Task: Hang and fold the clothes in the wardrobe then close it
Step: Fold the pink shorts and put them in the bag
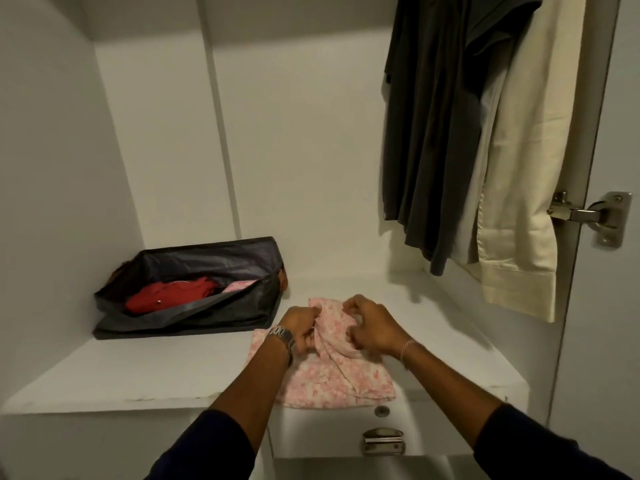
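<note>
I see a pink-and-white floral garment [332, 375]; a red garment [166, 296] in a black bag [194, 317]; dark grey [429, 133] and cream clothes [519, 202] hanging; a white shelf [138, 368].

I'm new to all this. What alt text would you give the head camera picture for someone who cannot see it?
Two hands, the left hand and the right hand, gather a pink patterned garment on a white wardrobe shelf. To the left lies an open dark storage bag holding red clothing; a dark garment and a cream garment hang upper right.
</note>
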